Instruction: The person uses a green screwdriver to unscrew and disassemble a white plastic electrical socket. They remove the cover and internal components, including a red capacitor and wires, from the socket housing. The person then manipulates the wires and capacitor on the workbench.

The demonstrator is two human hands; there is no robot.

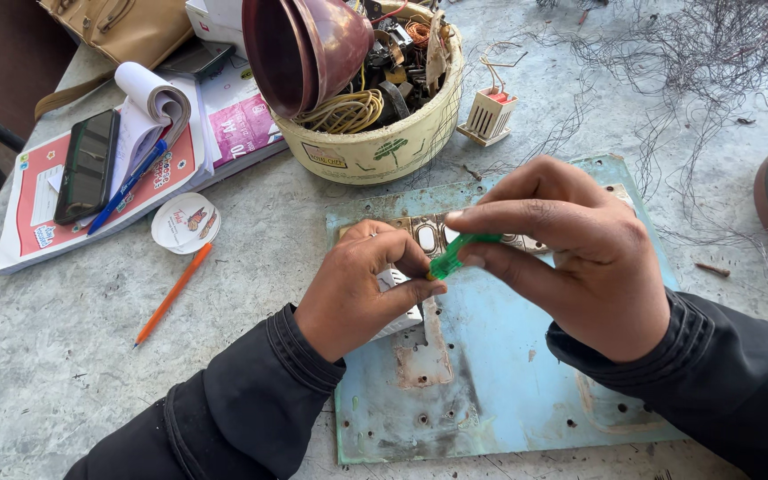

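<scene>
While your left hand (pixel 362 289) pinches a small white part (pixel 399 307) steady over the blue panel (pixel 508 373), your right hand (pixel 571 253) grips a green tool (pixel 455 255), its tip at the part, both hands closed for control.

White part (pixel 399 307) under left hand (pixel 357 289) mostly hidden, perhaps a switch.
</scene>
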